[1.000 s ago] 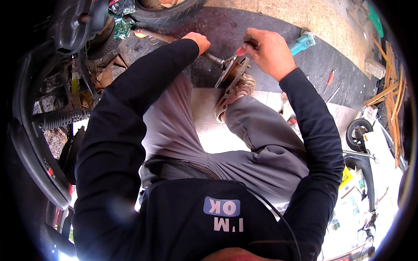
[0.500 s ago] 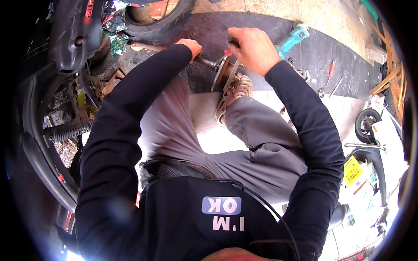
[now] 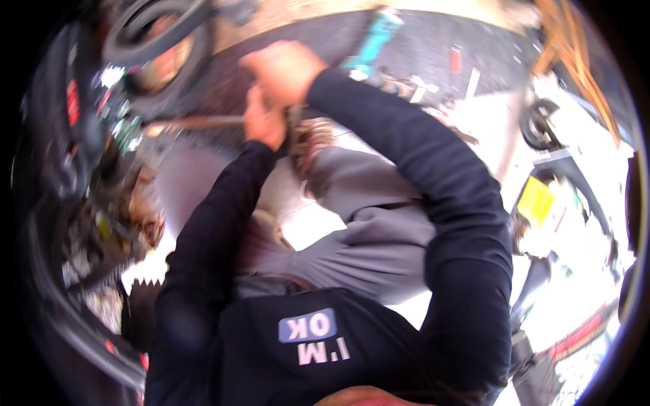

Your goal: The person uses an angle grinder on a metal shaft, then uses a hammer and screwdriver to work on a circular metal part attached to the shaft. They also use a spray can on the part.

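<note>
The bar [image 3: 200,122], blurred, runs sideways at the upper left, its right end at the left hand [image 3: 264,122]; whether those fingers are clamped on it, I cannot tell. The right hand [image 3: 284,71] is just beyond, overlapping the left in view, its fingers bent; blur hides whether they grip anything. The shirt [image 3: 379,352] carries white capital letters, upside down here, one row on a blue patch. A yellow sheet [image 3: 535,201] lies at the right, any print on it unreadable. On the mat [image 3: 426,34] are a teal power tool [image 3: 372,42] and a red-handled tool [image 3: 456,59].
</note>
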`<state>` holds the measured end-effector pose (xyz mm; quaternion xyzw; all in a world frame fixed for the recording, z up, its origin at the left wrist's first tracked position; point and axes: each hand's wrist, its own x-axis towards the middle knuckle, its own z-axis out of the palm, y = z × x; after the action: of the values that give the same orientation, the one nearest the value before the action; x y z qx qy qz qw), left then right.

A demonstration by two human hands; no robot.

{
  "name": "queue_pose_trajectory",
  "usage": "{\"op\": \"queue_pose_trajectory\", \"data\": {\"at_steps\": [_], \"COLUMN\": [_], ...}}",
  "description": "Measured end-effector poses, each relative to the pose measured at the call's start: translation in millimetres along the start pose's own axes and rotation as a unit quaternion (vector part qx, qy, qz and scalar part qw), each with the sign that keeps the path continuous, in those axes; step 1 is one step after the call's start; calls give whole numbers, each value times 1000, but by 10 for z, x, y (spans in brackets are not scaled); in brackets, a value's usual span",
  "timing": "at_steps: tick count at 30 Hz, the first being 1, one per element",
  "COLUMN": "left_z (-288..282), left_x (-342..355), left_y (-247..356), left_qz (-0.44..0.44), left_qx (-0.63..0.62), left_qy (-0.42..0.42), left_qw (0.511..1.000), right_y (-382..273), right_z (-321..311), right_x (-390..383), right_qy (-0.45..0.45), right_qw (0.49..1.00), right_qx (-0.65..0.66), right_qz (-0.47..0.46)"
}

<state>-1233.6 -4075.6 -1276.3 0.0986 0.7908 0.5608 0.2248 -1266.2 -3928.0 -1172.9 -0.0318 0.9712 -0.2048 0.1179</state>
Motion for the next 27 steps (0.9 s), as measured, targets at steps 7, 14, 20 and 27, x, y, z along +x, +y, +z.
{"op": "queue_pose_trajectory", "data": {"at_steps": [7, 14, 20, 27], "left_z": [177, 352, 238, 205], "left_x": [-47, -26, -9, 47], "left_y": [-242, -215, -213, -381], "left_qz": [83, 90, 96, 106], "left_qx": [36, 31, 2, 129], "left_qy": [77, 85, 108, 113], "left_qw": [993, 992, 989, 979], "right_y": [793, 2078, 2133, 2694], "right_z": [-143, 1588, 1570, 1638], "right_x": [-1344, -4395, -4357, -5705], "right_qy": [185, 420, 173, -313], "right_qw": [922, 616, 753, 720], "right_qx": [269, 91, -245, -113], "right_qz": [207, 660, 585, 609]}}
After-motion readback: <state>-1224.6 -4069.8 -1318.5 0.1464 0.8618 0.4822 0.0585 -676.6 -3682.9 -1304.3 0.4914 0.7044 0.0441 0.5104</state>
